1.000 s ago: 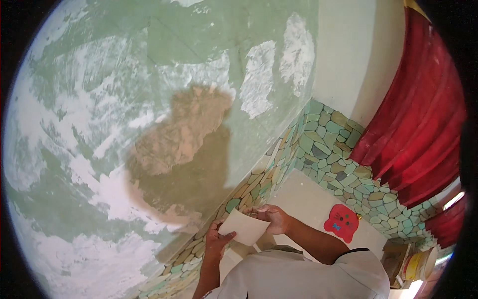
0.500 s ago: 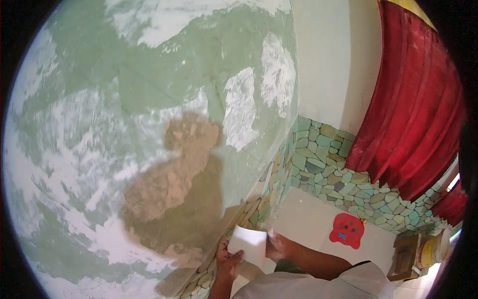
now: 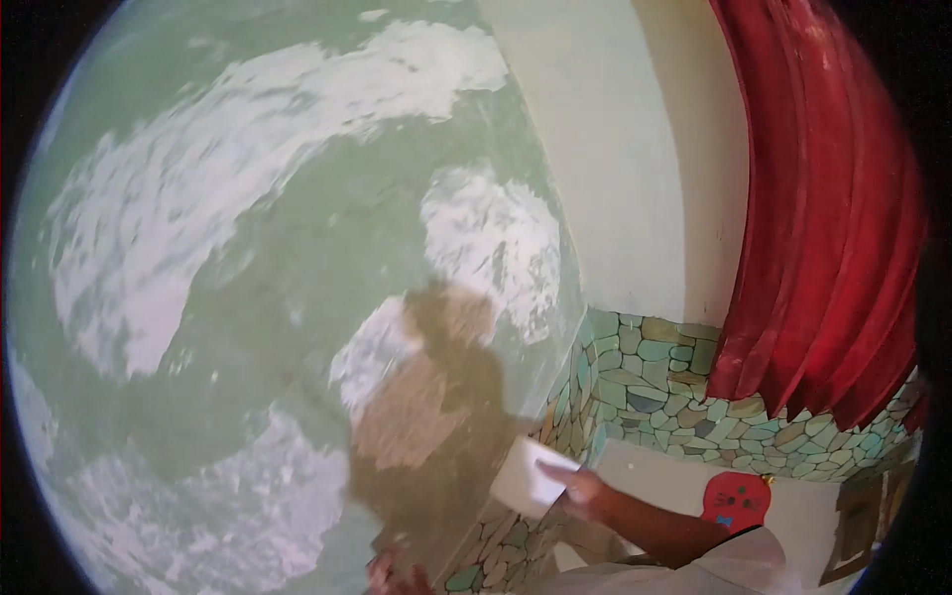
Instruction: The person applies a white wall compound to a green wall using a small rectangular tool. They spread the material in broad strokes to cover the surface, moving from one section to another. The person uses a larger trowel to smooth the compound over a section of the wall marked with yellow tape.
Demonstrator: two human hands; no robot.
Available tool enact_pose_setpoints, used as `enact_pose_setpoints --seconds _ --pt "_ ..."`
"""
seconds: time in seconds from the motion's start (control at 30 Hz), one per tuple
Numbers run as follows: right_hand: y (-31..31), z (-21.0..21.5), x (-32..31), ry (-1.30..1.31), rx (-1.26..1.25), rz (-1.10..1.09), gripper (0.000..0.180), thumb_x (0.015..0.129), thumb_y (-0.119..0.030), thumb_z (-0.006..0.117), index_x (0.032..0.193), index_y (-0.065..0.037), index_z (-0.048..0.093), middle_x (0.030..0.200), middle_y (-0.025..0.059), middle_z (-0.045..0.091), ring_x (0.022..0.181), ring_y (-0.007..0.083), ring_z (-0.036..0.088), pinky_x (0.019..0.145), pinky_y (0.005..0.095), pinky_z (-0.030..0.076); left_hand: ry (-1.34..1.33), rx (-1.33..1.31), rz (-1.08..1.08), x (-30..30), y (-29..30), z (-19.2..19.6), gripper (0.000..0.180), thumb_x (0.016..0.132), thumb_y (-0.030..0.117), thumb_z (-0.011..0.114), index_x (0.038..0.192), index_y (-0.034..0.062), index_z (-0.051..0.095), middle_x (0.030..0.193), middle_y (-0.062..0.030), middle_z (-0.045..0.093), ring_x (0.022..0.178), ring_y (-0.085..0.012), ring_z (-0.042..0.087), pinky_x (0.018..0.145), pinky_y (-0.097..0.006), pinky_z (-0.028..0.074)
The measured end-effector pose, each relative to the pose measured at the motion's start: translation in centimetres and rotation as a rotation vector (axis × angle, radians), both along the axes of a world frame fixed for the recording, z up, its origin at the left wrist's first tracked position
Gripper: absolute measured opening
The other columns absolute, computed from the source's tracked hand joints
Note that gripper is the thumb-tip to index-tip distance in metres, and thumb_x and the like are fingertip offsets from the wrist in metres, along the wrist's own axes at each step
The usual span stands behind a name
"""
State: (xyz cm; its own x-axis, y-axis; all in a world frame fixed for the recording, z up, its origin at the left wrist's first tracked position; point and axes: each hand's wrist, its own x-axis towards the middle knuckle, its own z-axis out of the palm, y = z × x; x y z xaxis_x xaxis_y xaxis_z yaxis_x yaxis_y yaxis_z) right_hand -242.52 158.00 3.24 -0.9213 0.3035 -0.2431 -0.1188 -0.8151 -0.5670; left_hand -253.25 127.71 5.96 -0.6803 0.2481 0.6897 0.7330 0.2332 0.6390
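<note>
White sheet in the right hand, sitting askew

So the right hand [image 3: 583, 489] has a grip on a small white sheet [image 3: 516, 480], lower centre of the frame, a digit laid across its face. It's tilted: top edge slopes down to the right, left edge slants down-left. Looks nearly square and partly covered, so can't call a long axis. Left hand [image 3: 399, 577] is blurry at the bottom edge, can't tell if it's grasping anything. Patchy green wall [image 3: 297, 238] fills the left.

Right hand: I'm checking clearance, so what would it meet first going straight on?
Past its white sheet, the right hand would probably meet the shadowed green wall, though depth is unclear.
</note>
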Motion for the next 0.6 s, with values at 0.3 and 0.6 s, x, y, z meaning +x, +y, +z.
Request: enact_pose_setpoints --seconds 0.3,0.6 --pt "16.5 8.3 -3.4 0.042 0.777 -0.494 0.045 0.096 -0.022 0.059 0.133 0.001 0.048 0.125 0.0109 0.057 0.116 0.0205 0.054 0.100 0.0290 0.039 0.760 0.073 0.629 -2.4 6.0 10.6 0.051 0.094 0.026 0.053 0.136 0.0017 0.041 0.139 -0.0238 0.043 0.130 -0.0442 0.037 0.111 -0.061 0.019" --pt "20.5 11.4 -13.3 0.162 1.432 -0.714 0.057 0.100 -0.015 0.047 0.150 -0.004 0.022 0.158 0.0214 0.004 0.146 0.0349 0.010 0.114 0.0399 0.021 0.837 -0.199 0.912 -3.6 6.8 9.9 0.041 0.094 0.030 0.053 0.125 0.0030 0.052 0.141 -0.0316 0.037 0.131 -0.0496 0.033 0.105 -0.067 0.020"
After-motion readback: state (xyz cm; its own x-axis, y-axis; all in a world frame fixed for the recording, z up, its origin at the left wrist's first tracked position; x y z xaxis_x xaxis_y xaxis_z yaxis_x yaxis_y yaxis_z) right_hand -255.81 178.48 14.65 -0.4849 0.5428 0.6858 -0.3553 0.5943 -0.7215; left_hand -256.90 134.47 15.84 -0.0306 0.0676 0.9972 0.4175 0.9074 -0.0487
